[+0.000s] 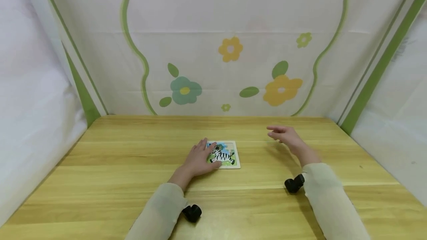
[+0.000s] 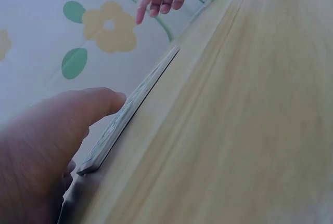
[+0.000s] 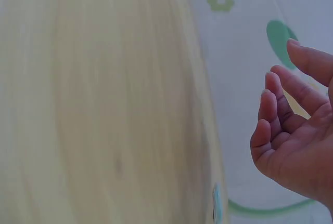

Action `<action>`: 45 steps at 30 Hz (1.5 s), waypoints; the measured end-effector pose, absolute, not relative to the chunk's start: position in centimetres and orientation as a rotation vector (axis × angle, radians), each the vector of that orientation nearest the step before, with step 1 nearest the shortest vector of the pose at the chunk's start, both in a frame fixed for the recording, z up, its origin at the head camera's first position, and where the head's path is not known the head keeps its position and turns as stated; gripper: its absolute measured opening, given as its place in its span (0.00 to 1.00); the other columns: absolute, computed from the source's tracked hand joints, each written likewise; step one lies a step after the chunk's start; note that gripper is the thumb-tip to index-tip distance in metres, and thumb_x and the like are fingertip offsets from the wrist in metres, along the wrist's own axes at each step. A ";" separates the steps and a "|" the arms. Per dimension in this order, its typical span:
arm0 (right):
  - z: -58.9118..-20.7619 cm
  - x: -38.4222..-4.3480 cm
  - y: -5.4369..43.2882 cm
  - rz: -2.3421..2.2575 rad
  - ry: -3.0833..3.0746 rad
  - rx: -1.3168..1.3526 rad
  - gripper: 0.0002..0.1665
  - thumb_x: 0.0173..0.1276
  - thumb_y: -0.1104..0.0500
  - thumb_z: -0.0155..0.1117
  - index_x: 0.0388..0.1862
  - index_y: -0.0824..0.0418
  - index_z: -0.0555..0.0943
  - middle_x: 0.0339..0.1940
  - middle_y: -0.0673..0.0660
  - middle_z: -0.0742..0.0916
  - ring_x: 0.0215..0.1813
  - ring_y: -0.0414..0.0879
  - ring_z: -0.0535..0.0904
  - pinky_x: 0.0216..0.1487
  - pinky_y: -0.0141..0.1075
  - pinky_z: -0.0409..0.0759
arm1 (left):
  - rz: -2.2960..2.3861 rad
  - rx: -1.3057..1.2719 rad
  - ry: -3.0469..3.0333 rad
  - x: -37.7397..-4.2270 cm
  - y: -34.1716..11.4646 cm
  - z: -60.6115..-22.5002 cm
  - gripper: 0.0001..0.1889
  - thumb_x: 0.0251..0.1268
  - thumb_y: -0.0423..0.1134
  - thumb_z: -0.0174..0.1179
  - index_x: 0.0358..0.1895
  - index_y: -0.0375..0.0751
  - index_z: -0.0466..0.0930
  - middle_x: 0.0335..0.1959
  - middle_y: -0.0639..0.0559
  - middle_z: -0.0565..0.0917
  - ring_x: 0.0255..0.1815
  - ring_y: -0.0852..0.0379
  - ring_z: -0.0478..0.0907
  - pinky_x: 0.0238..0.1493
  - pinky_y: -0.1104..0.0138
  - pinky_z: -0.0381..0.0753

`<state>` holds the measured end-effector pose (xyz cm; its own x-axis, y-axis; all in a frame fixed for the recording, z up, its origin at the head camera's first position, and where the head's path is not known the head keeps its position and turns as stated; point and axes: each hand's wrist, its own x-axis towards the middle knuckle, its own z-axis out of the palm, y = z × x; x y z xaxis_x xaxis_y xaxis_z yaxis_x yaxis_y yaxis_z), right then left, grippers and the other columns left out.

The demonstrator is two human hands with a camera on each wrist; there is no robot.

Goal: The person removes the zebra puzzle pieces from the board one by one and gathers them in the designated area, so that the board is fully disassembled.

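Note:
A small square zebra puzzle board with a pale raised frame lies flat on the table. My left hand rests over its left side, thumb and index finger spread across the picture. From the left wrist, the thumb reaches to the near edge of the board; the other fingers are mostly hidden. My right hand hovers above the table to the right of the board, apart from it. In the right wrist view, this hand has loosely bent fingers and nothing between them.
The wooden table extends to both sides of the board. A white cloth with printed flowers hangs behind its back edge, and white cloth sides flank it. Small black devices sit at both wrists.

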<state>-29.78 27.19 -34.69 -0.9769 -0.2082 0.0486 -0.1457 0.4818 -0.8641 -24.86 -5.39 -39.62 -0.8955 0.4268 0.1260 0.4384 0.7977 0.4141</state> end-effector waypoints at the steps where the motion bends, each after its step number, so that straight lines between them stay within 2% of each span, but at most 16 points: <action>1: -34.8 -29.9 26.6 -1.540 2.643 -0.326 0.30 0.60 0.53 0.57 0.57 0.69 0.68 0.44 0.61 0.78 0.47 0.62 0.68 0.43 0.50 0.66 | -0.691 -0.701 -2.953 -24.9 -5.5 -39.6 0.38 0.53 0.62 0.47 0.66 0.46 0.53 0.65 0.37 0.47 0.65 0.44 0.41 0.60 0.53 0.42; 4: -35.0 -30.2 24.9 -1.565 2.602 -0.356 0.29 0.59 0.53 0.58 0.56 0.68 0.69 0.43 0.60 0.78 0.46 0.62 0.68 0.43 0.50 0.66 | -0.676 -0.682 -2.946 -25.0 -6.0 -39.7 0.38 0.53 0.62 0.47 0.65 0.45 0.55 0.65 0.36 0.48 0.65 0.43 0.42 0.60 0.52 0.43; 16: -36.4 -30.0 19.4 -1.607 2.479 -0.401 0.26 0.60 0.57 0.58 0.53 0.72 0.70 0.47 0.64 0.77 0.43 0.52 0.71 0.44 0.47 0.68 | -0.625 -0.694 -2.960 -25.1 -6.9 -40.4 0.38 0.53 0.63 0.47 0.63 0.44 0.58 0.65 0.41 0.52 0.65 0.44 0.44 0.60 0.52 0.43; 20: -37.2 -30.3 18.1 -1.619 2.457 -0.429 0.24 0.57 0.60 0.60 0.50 0.73 0.72 0.40 0.62 0.79 0.35 0.49 0.72 0.35 0.39 0.72 | -0.608 -0.688 -2.957 -25.0 -6.8 -40.5 0.38 0.52 0.65 0.46 0.63 0.44 0.58 0.65 0.41 0.53 0.65 0.43 0.44 0.60 0.52 0.44; 24: -37.8 -30.1 16.9 -1.586 2.481 -0.457 0.23 0.56 0.60 0.61 0.48 0.72 0.74 0.30 0.55 0.79 0.27 0.45 0.69 0.24 0.32 0.68 | -0.600 -0.688 -2.957 -25.0 -6.7 -40.6 0.39 0.52 0.65 0.45 0.64 0.44 0.58 0.64 0.41 0.53 0.64 0.43 0.45 0.60 0.52 0.44; 26: -37.2 -29.3 16.0 -1.558 2.502 -0.459 0.21 0.57 0.62 0.60 0.47 0.73 0.74 0.29 0.55 0.79 0.28 0.45 0.69 0.26 0.32 0.68 | -0.597 -0.688 -2.956 -25.0 -6.7 -40.5 0.39 0.52 0.65 0.45 0.63 0.44 0.58 0.64 0.41 0.53 0.64 0.43 0.44 0.60 0.52 0.44; 31: -38.0 -28.8 14.4 -1.504 2.569 -0.424 0.17 0.56 0.64 0.61 0.44 0.71 0.77 0.31 0.55 0.80 0.34 0.45 0.72 0.36 0.34 0.72 | -0.595 -0.685 -2.954 -25.0 -6.5 -40.5 0.39 0.52 0.66 0.45 0.63 0.44 0.59 0.64 0.41 0.53 0.65 0.44 0.44 0.60 0.52 0.44; 36: -39.4 -29.0 13.9 -1.418 2.719 -0.439 0.15 0.53 0.62 0.64 0.40 0.67 0.80 0.31 0.53 0.80 0.33 0.43 0.73 0.36 0.34 0.72 | -0.597 -0.687 -2.951 -25.1 -6.5 -40.5 0.39 0.51 0.67 0.44 0.63 0.45 0.58 0.65 0.41 0.53 0.65 0.44 0.44 0.60 0.52 0.44; 45: -39.5 -28.7 13.2 -1.312 2.864 -0.464 0.15 0.52 0.60 0.65 0.39 0.65 0.80 0.32 0.53 0.76 0.35 0.45 0.70 0.38 0.38 0.70 | -0.599 -0.685 -2.951 -25.4 -6.7 -40.3 0.39 0.51 0.67 0.44 0.64 0.46 0.58 0.65 0.42 0.52 0.65 0.45 0.43 0.60 0.53 0.42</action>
<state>-28.72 13.23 -39.47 -0.9567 -0.2444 0.1580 -0.2792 0.6180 -0.7349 -25.40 -6.65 -40.31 -0.9001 0.4135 0.1375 0.4344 0.8262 0.3588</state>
